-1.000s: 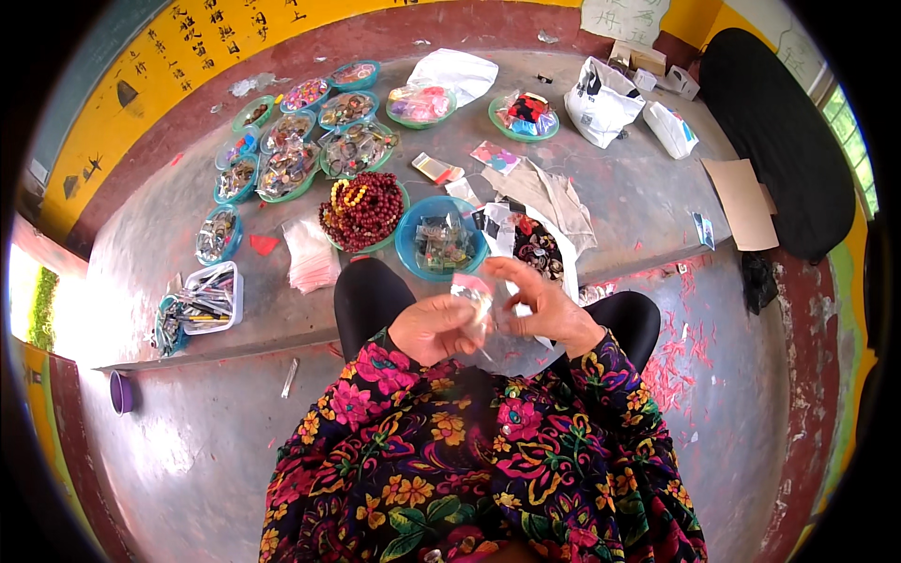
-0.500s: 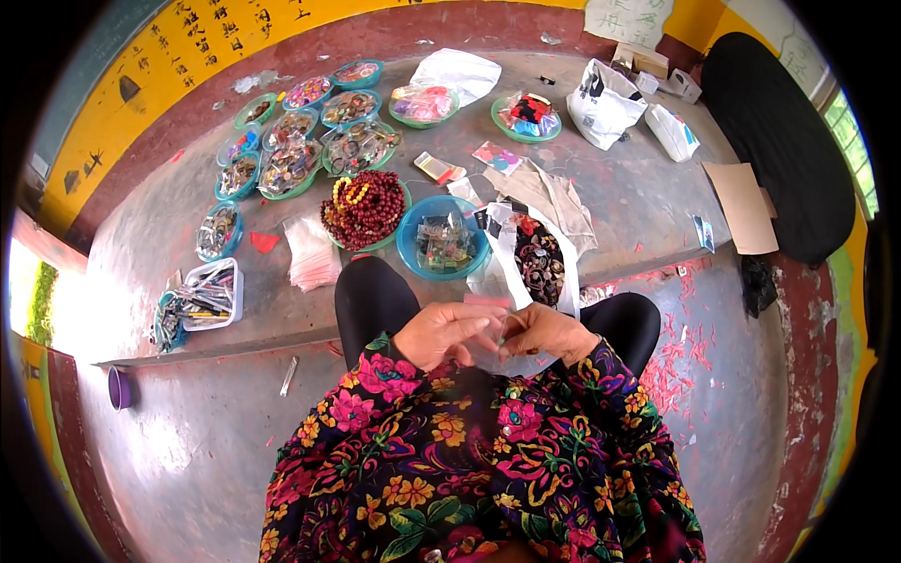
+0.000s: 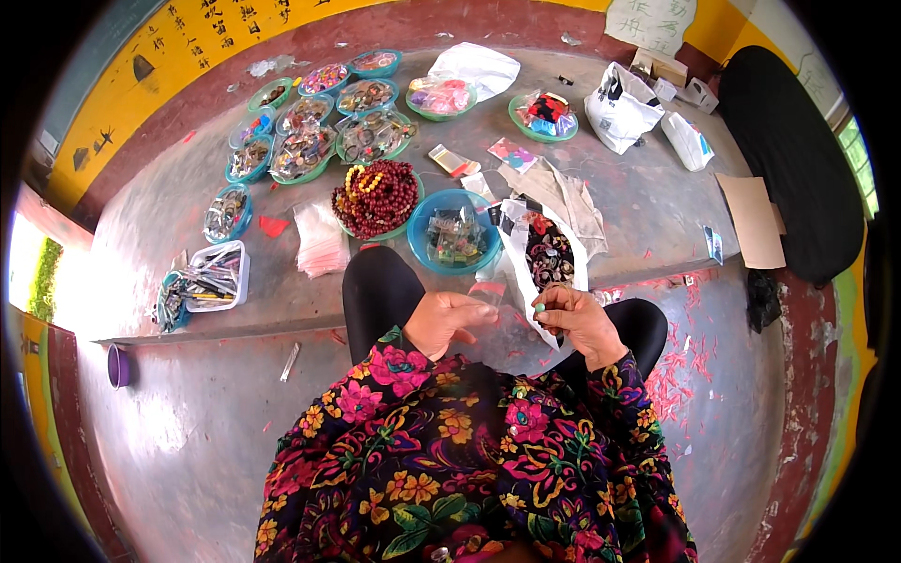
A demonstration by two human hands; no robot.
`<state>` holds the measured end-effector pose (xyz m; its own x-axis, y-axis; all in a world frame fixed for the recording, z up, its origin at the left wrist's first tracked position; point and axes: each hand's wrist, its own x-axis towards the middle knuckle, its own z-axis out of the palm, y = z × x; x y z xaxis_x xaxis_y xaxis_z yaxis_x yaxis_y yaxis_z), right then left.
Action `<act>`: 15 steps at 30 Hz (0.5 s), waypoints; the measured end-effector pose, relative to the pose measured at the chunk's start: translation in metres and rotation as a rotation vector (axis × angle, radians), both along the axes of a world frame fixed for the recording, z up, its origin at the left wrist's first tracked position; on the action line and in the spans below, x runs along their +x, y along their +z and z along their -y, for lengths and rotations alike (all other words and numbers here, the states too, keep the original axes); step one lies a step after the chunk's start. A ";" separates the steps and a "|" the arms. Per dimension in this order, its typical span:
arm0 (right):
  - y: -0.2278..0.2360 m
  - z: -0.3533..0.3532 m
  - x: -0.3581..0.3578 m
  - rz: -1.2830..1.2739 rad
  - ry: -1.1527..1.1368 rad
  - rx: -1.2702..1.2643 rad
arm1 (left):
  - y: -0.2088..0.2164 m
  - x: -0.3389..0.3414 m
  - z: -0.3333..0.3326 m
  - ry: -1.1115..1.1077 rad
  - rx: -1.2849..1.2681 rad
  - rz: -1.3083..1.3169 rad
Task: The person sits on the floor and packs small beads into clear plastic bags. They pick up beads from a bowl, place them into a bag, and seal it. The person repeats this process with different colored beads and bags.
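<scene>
Between the thumb and fingers of my left hand (image 3: 445,321) is a small clear plastic bag (image 3: 485,292) with a reddish strip along its top. My right hand (image 3: 580,325) pinches a small piece with a pale green bead (image 3: 540,308); most of it is hidden by the fingers. Just beyond the right hand lies an opened white bag (image 3: 515,246) filled with dark ring-shaped trinkets (image 3: 551,259). A blue basin (image 3: 419,246) holding small clear packets (image 3: 454,235) sits ahead of my left hand.
Dark red bead strings (image 3: 377,208) fill a green basin beside a stack of clear bags (image 3: 321,241). Several basins of trinkets (image 3: 305,150) stand at the far left. Pens fill a white tray (image 3: 242,281). Red scraps (image 3: 671,375) litter the lower floor, right.
My hands were together over the clear bag and have moved apart. The right hand has shifted right with the green-beaded piece; the left keeps the bag. The whole view has shifted slightly.
</scene>
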<state>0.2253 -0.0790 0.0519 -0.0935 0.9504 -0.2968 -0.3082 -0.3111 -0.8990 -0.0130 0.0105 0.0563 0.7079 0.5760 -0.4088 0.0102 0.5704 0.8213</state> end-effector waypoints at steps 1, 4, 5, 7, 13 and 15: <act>0.003 0.000 -0.001 0.022 -0.016 0.023 | 0.000 0.001 0.001 0.010 -0.003 -0.007; 0.018 -0.001 -0.009 0.065 -0.077 0.111 | -0.005 0.001 0.002 -0.017 0.017 -0.003; 0.022 -0.002 -0.012 0.062 -0.106 0.155 | -0.007 0.001 0.002 -0.036 0.028 0.002; 0.033 -0.002 -0.021 0.066 -0.161 0.209 | -0.006 0.004 0.004 -0.020 0.037 -0.022; 0.049 -0.008 -0.045 0.286 -0.272 0.378 | 0.001 0.012 0.011 -0.055 0.058 -0.077; 0.044 -0.010 -0.048 0.462 -0.296 0.467 | 0.001 0.013 0.012 -0.064 0.040 -0.073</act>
<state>0.1772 -0.0689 0.0956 0.2244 0.9539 0.1995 0.1242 0.1751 -0.9767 0.0001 -0.0019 0.0575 0.7133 0.5472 -0.4380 0.1061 0.5335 0.8392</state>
